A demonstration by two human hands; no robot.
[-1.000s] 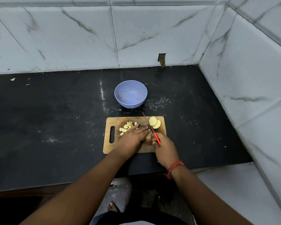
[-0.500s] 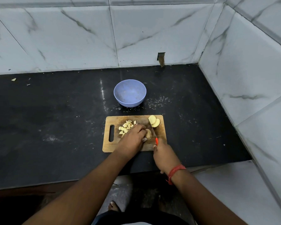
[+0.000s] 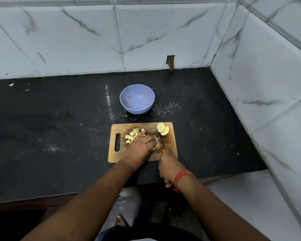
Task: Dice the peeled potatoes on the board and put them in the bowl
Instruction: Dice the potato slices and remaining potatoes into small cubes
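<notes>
- Our left hand (image 3: pixel 139 148) lies flat over a potato piece (image 3: pixel 157 145) mid-board, pinning it and hiding most of it.
- Our right hand (image 3: pixel 169 166) is closed around a red-handled knife (image 3: pixel 160 140); the blade stands against the potato.
- On the wooden board (image 3: pixel 170 150), diced cubes (image 3: pixel 133 134) sit left and two round slices (image 3: pixel 162 129) at the far right corner.
- The blue bowl (image 3: pixel 137 98) stands beyond the board, apart, on the black counter (image 3: pixel 50 119).
</notes>
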